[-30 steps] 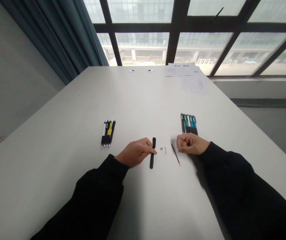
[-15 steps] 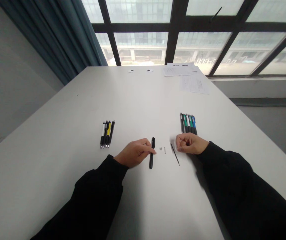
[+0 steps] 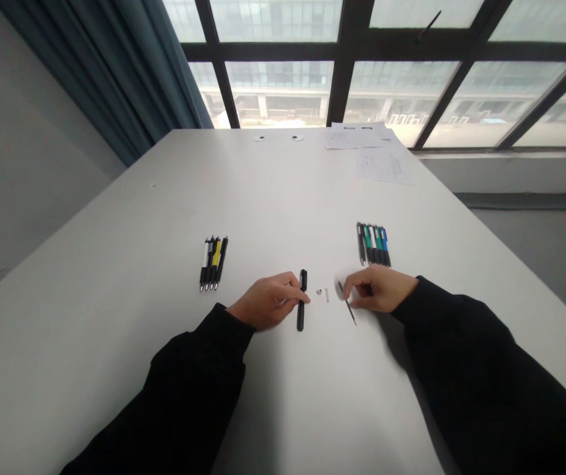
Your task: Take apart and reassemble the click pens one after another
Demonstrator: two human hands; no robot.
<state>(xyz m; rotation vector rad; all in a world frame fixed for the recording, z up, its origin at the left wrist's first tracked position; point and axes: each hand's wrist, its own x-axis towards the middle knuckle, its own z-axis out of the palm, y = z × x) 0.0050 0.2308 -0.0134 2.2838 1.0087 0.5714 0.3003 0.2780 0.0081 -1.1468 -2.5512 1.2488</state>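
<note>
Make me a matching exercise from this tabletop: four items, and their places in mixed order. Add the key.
Items
1. Yellow pen
2. Lone black pen
3. Thin dark rod
4. Blue pen

Places
A. Right by the right hand
B. In the left row of pens
C. At the right end of the right row of pens
D. Partly beneath the left hand

Pairs: 1-B, 2-D, 3-A, 4-C

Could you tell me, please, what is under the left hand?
A black pen runs partly under the left hand; both its ends show. Part of its middle is covered, and the tabletop beneath the palm cannot be seen.
</note>
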